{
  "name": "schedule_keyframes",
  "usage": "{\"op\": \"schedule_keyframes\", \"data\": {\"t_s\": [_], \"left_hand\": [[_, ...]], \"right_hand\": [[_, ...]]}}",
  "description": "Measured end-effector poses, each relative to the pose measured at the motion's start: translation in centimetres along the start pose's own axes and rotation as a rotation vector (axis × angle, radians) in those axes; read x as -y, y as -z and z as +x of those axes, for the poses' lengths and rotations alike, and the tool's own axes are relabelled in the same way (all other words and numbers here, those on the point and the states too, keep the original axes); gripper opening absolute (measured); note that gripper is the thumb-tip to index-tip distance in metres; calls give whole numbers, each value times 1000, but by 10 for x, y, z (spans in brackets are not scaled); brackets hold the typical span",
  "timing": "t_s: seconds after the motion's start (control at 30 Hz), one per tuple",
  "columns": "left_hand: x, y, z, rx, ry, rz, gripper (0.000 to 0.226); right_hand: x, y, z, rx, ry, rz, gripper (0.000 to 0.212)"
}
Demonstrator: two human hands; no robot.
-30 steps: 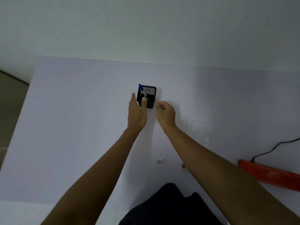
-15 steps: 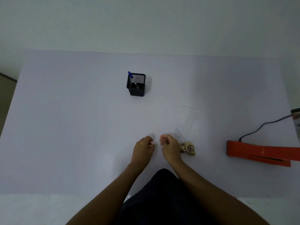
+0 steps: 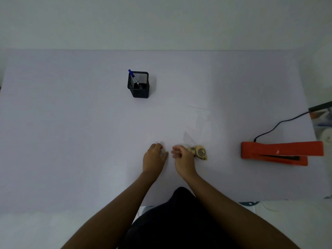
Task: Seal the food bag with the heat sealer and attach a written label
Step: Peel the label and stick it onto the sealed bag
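My left hand [image 3: 154, 159] is closed near the table's front, pinching a small pale label [image 3: 163, 152] at its fingertips. My right hand [image 3: 183, 157] is curled just right of it, thumb and forefinger pointing at the label, a small gap between them. Against the right hand's far side lies the clear food bag [image 3: 199, 152] with round biscuits in its bottom; its transparent top stretches away over the table. The orange heat sealer [image 3: 280, 151] lies at the right, jaw slightly apart. A blue pen [image 3: 132, 76] stands in a black mesh holder [image 3: 140, 90].
The white table [image 3: 71, 141] reaches to a pale wall at the back. A black cable [image 3: 280, 124] runs from the sealer off the right edge. My dark lap shows below the front edge.
One second ago both hands were at the pen holder. They have drawn back to the table's front, beside the food bag, and have barely moved in the last half second.
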State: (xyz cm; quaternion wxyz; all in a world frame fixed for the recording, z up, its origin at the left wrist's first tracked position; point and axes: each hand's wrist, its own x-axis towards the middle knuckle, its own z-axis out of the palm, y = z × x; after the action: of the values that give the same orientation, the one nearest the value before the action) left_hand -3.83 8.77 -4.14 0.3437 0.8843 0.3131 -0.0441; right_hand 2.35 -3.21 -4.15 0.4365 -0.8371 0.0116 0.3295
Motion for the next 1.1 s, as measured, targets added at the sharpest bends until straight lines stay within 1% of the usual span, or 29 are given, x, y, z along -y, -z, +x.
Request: {"op": "schedule_keyframes", "data": {"t_s": [0.17,0.43,0.53,0.8,0.97,1.1], "left_hand": [[0,0,-1,-18,-12,24,10],[5,-1,0,-14,9,-11,13],[8,1,3,16,2,-29,15],[12,9,1,122,36,-164,14],[18,10,-4,90,62,-225,8],[19,11,-4,81,72,-270,10]], "right_hand": [[-1,0,-4,18,6,-8,37],[4,-7,-9,61,38,25,35],[3,-11,-8,74,48,31,35],[5,-20,-5,86,-69,168,31],[7,-21,-4,88,-83,199,27],[8,-22,-3,71,-85,192,24]]}}
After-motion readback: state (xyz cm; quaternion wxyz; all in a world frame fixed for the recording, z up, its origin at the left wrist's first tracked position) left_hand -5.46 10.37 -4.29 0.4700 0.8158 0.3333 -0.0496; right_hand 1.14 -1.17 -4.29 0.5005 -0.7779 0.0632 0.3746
